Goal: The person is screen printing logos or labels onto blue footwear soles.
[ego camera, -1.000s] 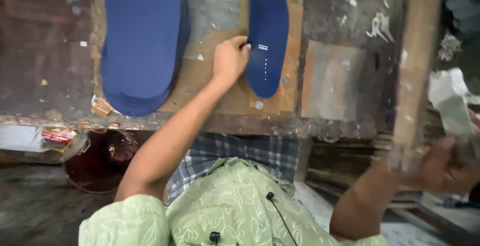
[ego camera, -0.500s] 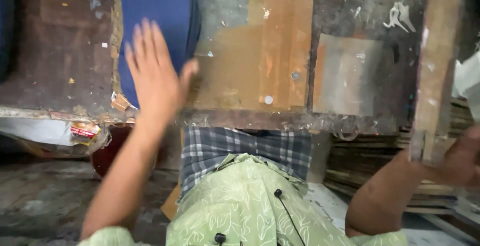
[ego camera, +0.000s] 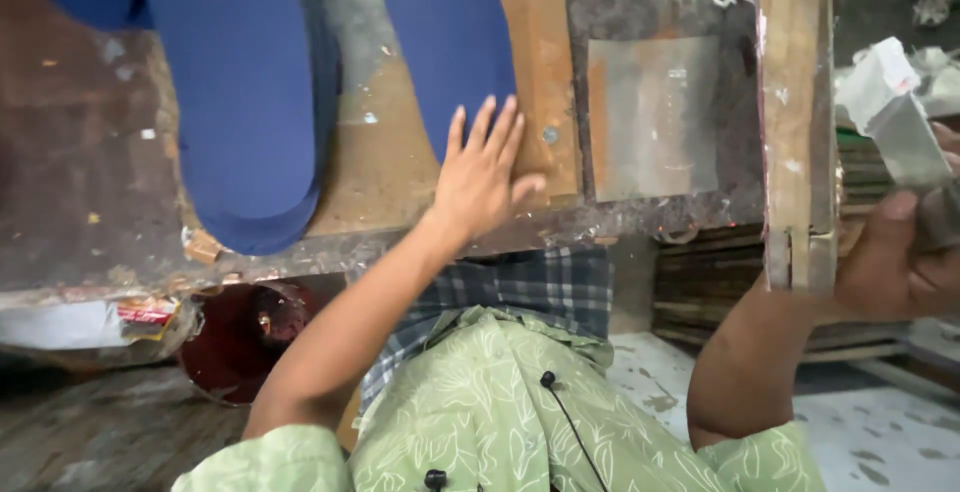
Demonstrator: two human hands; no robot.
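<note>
left hand [ego camera: 482, 174] on blue insole [ego camera: 445, 47], workbench [ego camera: 90, 202]

worn wooden workbench [ego camera: 90, 202] | metal plate [ego camera: 652, 117] inset | stained grey concrete floor [ego camera: 880, 432]

a worn, stained wooden workbench [ego camera: 90, 202]; two dark blue insoles [ego camera: 245, 102] [ego camera: 450, 42] and a grey metal plate [ego camera: 652, 117] lie on it

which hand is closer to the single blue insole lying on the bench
Left. The left hand lies flat with its fingers on the lower end of the blue insole. The right hand is far off to the right, beyond the bench edge.
</note>
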